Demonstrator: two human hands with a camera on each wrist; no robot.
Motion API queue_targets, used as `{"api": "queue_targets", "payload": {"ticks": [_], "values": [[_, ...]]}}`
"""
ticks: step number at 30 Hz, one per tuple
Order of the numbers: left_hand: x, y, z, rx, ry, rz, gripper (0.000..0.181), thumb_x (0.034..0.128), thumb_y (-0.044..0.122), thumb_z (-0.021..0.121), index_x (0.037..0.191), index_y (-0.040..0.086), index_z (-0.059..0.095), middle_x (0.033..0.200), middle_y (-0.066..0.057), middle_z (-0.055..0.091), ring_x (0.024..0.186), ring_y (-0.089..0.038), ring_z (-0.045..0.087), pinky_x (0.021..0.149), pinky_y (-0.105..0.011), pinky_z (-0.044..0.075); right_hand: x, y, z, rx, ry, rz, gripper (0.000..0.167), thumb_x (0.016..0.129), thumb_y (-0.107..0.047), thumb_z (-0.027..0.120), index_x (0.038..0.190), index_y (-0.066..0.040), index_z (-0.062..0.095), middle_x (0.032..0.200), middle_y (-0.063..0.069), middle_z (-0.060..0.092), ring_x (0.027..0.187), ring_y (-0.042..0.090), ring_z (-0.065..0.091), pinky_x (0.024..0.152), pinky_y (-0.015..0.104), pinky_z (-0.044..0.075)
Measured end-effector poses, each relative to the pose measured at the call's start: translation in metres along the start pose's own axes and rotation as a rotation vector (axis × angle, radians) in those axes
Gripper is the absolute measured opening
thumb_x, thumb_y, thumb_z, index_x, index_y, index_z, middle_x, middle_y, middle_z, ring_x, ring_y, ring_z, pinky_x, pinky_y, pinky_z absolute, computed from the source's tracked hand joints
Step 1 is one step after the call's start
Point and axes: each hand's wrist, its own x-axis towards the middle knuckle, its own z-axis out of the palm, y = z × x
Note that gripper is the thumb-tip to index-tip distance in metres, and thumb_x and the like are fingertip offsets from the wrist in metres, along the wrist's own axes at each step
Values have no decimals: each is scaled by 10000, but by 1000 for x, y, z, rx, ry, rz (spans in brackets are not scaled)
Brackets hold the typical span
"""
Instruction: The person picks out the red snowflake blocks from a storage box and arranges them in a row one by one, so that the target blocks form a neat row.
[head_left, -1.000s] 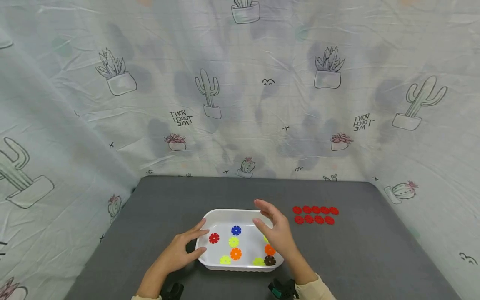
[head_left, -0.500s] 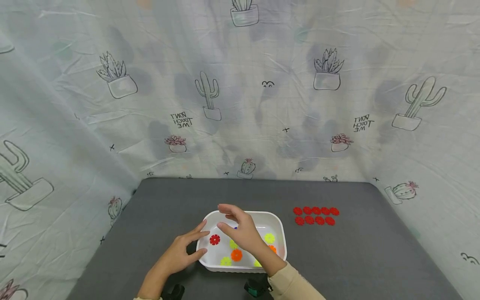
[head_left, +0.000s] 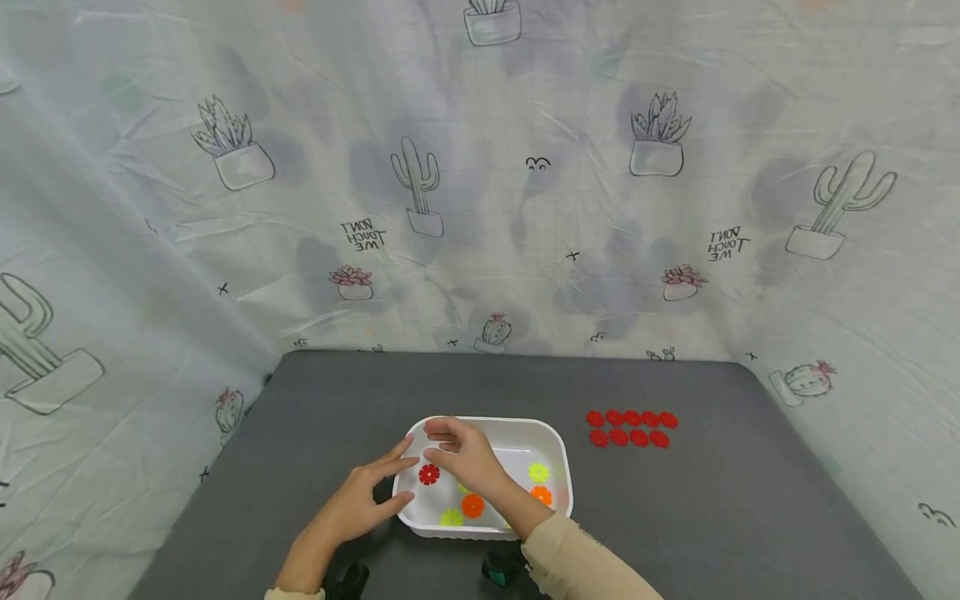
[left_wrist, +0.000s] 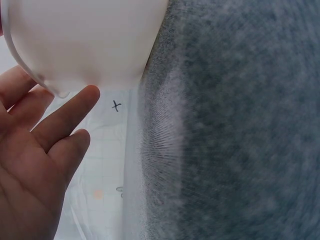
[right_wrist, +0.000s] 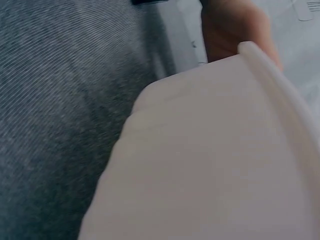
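My left hand (head_left: 356, 504) rests at the left end of a white plastic tray (head_left: 510, 458), fingers fairly straight, fingertips and thumb at the rim. In the left wrist view, fingertips (left_wrist: 91, 92) touch the outer wall of the tray (left_wrist: 85, 40). Over the tray's left half hovers my right hand (head_left: 468, 458), thumb and fingers apart, nothing visible between them. Just left of its thumb lies a red notched disc (head_left: 429, 474). Orange discs (head_left: 472, 506) and yellow discs (head_left: 538, 472) also lie in the tray; my right hand and forearm hide part of its floor.
Several red notched discs (head_left: 632, 428) lie in two rows on the grey table (head_left: 712, 500), right of the tray. A pale curtain (head_left: 480, 208) printed with plants hangs behind. A black wrist device (head_left: 501, 567) sits near the tray's front edge.
My right hand has moved left from the tray's right end to its left half and come lower, covering the blue disc. My left hand stays at the rim.
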Motion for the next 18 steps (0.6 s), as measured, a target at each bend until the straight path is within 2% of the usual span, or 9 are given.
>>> {"api": "queue_targets", "payload": {"ticks": [5, 12, 16, 18], "values": [[0, 0, 0, 11, 6, 10, 441, 860, 265, 686, 1282, 163, 612, 1483, -37, 420, 1272, -268, 493, 951, -477, 479, 2, 4, 4, -5, 4, 83, 374, 859, -92, 662, 1223, -30, 604, 1192, 116, 648, 1095, 272, 619, 925, 371, 514], [-1, 0, 0, 4, -6, 8, 445, 870, 259, 675, 1290, 134, 603, 1485, -63, 413, 1274, -284, 487, 947, -491, 476, 5, 15, 11, -57, -32, 132, 334, 821, -4, 659, 1153, 17, 622, 1132, 161, 658, 1040, 306, 631, 867, 398, 541], [0, 0, 0, 14, 3, 22, 442, 875, 280, 668, 1280, 113, 609, 1476, -74, 425, 1265, -297, 497, 941, -483, 482, 4, 19, 14, -164, -55, 127, 333, 790, 18, 685, 1118, 26, 633, 1090, 150, 674, 985, 279, 640, 868, 365, 539], [0, 1, 0, 19, 5, 22, 446, 876, 291, 667, 1277, 106, 610, 1474, -72, 428, 1262, -297, 500, 941, -476, 484, 4, 23, 16, -254, -62, 112, 335, 772, 18, 700, 1102, 12, 644, 1066, 119, 684, 944, 229, 643, 863, 319, 536]]}}
